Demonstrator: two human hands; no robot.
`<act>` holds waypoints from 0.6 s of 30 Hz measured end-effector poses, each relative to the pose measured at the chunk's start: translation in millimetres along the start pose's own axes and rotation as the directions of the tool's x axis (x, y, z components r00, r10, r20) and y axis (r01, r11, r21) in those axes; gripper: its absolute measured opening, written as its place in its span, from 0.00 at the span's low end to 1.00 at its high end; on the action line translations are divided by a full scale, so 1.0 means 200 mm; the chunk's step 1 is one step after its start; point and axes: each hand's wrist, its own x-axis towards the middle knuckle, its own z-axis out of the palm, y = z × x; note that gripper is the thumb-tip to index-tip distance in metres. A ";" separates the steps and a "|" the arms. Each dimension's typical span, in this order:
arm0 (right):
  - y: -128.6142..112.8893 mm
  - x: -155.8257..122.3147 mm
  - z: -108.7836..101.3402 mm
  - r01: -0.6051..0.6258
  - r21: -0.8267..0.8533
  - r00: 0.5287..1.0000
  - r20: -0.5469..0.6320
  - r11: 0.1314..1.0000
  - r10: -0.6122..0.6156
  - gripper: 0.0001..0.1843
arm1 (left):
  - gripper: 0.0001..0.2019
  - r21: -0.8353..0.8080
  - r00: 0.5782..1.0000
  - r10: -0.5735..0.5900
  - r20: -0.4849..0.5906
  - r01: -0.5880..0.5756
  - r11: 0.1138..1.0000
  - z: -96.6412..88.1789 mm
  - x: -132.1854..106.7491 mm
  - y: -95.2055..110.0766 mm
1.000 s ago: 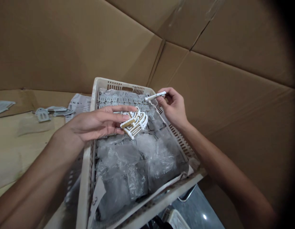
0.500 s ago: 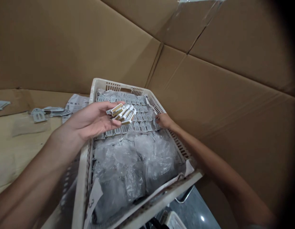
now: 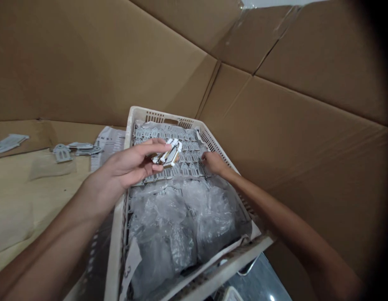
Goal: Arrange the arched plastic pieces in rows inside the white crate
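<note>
My left hand [image 3: 131,165] hovers over a cream plastic crate [image 3: 118,225] and grips a small stack of white-and-gold flat parts [image 3: 168,154] between thumb and fingers. My right hand [image 3: 213,162] reaches down into the crate at its right side, with its fingers curled onto the rows of grey flat parts [image 3: 169,138] that lie packed in the far half. Whether it holds one is hidden. Crumpled clear plastic film [image 3: 181,217] covers the near half of the crate.
Brown cardboard sheets [image 3: 275,125] stand behind and to the right of the crate. On the table to the left lie a printed paper [image 3: 106,142] and a few loose grey parts [image 3: 71,149]. A dark floor shows at the bottom right.
My right hand let go of the single white part held up a second ago and dropped into the crate's right side. My left hand turned its stack edge-on and stayed over the crate.
</note>
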 end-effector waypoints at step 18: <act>-0.53 -0.31 -0.39 0.766 0.296 0.632 -0.507 0.571 -0.586 0.05 | 0.14 0.158 0.991 0.127 -0.046 -0.118 0.980 -0.07 0.00 0.04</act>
